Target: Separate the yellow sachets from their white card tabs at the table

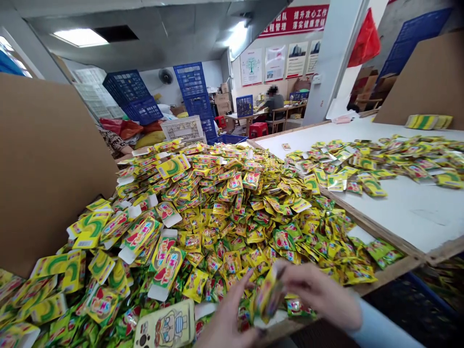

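My right hand [321, 292], in a light blue sleeve, pinches a small yellow carton [267, 296] near the front edge of the table. The carton is blurred by motion and tilted. Close to its left side is my left hand [226, 316], fingers apart and curved, with nothing seen in it. Around both hands lie many small yellow and green candy packets [232, 262]. Left of my left hand rests a phone [166, 326] in a cartoon case, its camera side up. Flat printed cartons [168, 268] with white flaps lie beyond it.
A large heap of cartons [174, 166] rises at the back left. Cardboard panels [47, 169] stand at the left. A wooden strip [369, 222] divides off the white table [409, 208] at right, where more packets lie. Blue crates [197, 101] and a seated person [276, 104] are farther back.
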`<action>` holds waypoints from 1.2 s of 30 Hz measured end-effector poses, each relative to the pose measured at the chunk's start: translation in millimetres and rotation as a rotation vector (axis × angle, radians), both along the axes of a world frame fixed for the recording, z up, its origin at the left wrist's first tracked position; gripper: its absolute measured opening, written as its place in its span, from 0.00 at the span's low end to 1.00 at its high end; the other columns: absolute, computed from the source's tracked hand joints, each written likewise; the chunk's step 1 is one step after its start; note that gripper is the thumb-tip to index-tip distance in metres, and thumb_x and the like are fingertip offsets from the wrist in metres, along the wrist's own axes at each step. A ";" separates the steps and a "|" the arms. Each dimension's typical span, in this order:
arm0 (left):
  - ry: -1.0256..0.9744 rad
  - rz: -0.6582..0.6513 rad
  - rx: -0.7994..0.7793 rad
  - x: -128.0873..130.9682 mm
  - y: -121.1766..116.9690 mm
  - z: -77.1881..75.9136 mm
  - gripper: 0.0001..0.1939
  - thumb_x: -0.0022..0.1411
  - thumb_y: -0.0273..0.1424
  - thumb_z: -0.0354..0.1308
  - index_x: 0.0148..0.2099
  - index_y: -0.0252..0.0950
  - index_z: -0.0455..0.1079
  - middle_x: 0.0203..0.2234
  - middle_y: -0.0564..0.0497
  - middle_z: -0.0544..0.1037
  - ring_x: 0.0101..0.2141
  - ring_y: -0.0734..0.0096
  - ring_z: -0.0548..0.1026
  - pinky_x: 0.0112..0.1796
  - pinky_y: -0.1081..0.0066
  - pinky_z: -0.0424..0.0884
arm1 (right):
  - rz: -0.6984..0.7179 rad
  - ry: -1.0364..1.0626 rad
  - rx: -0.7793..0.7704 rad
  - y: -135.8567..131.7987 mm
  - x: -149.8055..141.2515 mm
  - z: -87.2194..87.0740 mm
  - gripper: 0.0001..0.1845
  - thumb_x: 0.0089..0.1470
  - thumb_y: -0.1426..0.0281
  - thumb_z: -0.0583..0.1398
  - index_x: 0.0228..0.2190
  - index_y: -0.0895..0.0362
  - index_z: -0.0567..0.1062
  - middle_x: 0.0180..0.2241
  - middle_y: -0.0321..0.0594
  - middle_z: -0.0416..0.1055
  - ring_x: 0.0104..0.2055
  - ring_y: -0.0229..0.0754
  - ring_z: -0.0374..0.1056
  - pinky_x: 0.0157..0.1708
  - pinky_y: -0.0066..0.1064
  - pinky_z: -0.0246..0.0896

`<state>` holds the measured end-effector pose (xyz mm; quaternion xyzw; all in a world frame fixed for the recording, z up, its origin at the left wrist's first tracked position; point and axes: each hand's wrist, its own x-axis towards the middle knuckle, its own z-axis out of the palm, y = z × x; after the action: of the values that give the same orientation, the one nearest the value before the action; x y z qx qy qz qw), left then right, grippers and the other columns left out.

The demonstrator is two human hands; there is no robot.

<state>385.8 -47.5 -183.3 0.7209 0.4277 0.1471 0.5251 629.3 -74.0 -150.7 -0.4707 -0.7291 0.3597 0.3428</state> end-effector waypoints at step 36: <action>0.369 0.359 0.455 -22.7 31.1 -39.5 0.15 0.60 0.34 0.48 0.43 0.36 0.72 0.42 0.43 0.75 0.47 0.52 0.68 0.50 0.53 0.59 | -0.282 0.322 -0.032 37.0 -80.7 -67.8 0.12 0.61 0.60 0.45 0.38 0.55 0.61 0.23 0.31 0.66 0.10 0.31 0.58 0.09 0.23 0.51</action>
<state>363.1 -16.4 -222.9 0.7473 0.5916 0.1958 0.2305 548.6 -37.0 -218.5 -0.5099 -0.5861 0.3903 0.4941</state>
